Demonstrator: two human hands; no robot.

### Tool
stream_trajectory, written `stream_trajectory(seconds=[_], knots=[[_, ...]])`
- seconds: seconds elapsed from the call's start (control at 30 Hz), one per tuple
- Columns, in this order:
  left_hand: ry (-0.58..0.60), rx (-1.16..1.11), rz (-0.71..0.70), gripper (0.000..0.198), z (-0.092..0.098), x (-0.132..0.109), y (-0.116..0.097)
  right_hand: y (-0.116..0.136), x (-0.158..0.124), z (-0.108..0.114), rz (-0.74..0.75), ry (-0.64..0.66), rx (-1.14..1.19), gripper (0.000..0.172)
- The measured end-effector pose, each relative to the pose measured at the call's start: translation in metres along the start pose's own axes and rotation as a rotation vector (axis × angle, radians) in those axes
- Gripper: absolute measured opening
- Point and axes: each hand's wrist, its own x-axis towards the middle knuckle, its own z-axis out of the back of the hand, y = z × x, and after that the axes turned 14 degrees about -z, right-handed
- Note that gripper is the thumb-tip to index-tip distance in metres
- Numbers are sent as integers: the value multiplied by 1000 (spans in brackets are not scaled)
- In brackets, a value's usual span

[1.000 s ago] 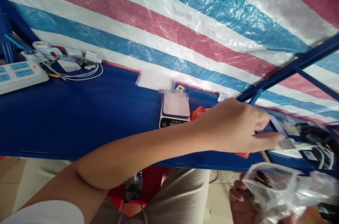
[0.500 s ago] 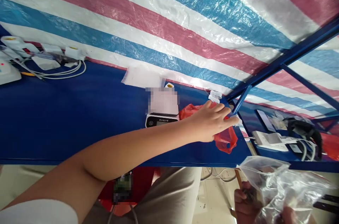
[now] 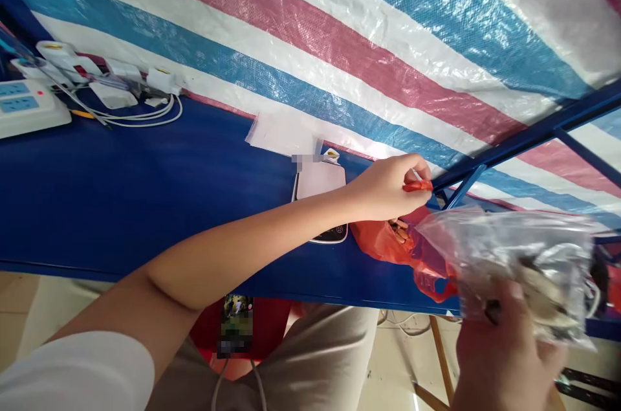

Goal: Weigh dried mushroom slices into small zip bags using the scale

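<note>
Here, at four o'clock from the middle of the view, a red bag (image 3: 378,244) sits on the blue bench (image 3: 145,204), thin, crumpled and half see-through, its mouth showing a cluster of brown, stubby pieces (image 3: 400,231). A looped handle droops from it at five o'clock, toward the bench's near edge. The person's left hand (image 3: 395,188) is closed in a pinch on a bunched bit of the red plastic, at one o'clock of those pieces. Between three and four o'clock, the right hand (image 3: 509,356) grips a clear bag (image 3: 538,236), held up in front of the bench; it is glossy and creased, with pale and dark contents too blurred to name, and one pointed corner overlaps the red bag in view. The left forearm crosses over a white-and-black scale (image 3: 320,179), just beside the red bag at its nine o'clock. At eleven o'clock of the scale lie white sheets (image 3: 281,133); between nine and ten o'clock of the view sits a power strip (image 3: 29,110).
</note>
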Motion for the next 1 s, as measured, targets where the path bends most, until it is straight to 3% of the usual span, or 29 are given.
stream_trajectory(seconds=[0.1, 0.17, 0.27, 0.4, 0.5, 0.63, 0.83, 1.0], knots=[[-21, -190, 52, 14, 6, 3, -1, 7, 1, -18, -67, -78, 185, 63], [-70, -254, 71, 13, 8, 6, -2, 10, 2, -21, -77, -83, 187, 68], [-67, -321, 31, 19, 7, 6, -3, 16, 5, -20, -3, -78, 24, 68], [-23, -345, -39, 22, 3, 5, 0, 26, 19, -12, 134, -35, -395, 59], [-17, -328, -61, 26, 2, 4, 2, 35, 35, -2, 201, 102, -682, 55], [32, -213, -73, 32, 7, 2, -1, 53, 53, 4, 314, 275, -868, 49], [274, 119, -112, 32, 7, -5, -7, 80, 62, -20, 445, 439, -1027, 38], [328, 183, -192, 41, 0, -8, -3, 86, 60, -41, 480, 550, -1093, 38]])
